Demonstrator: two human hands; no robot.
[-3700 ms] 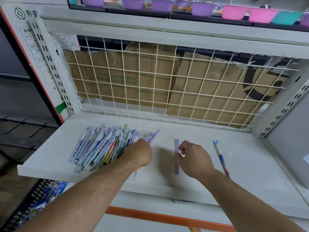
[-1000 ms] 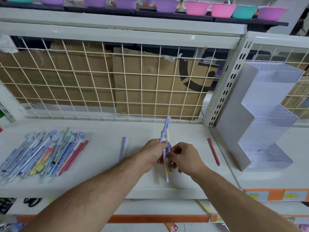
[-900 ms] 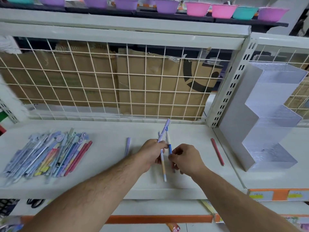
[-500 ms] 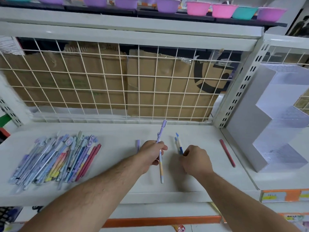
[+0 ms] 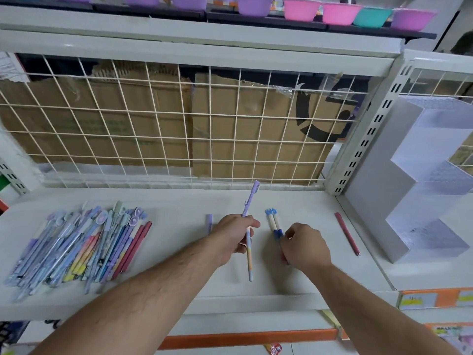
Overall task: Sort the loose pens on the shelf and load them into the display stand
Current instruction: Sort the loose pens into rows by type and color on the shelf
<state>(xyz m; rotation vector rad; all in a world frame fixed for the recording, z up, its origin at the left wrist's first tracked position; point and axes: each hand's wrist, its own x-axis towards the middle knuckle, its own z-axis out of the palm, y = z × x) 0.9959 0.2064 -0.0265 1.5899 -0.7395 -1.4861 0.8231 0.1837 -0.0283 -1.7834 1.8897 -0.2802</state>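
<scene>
Since approx. 1 s ago, a blue-tipped pen has been taken from the left hand and laid down at centre frame. Two blue-tipped pens are now seen side by side on the shelf, w/ their lower ends pinched under the curled fingers of the right hand. One purple pen is gripped by the left hand, tip tilted up. Loose-pen pile is at lower left; red pen & display stand at right.
</scene>
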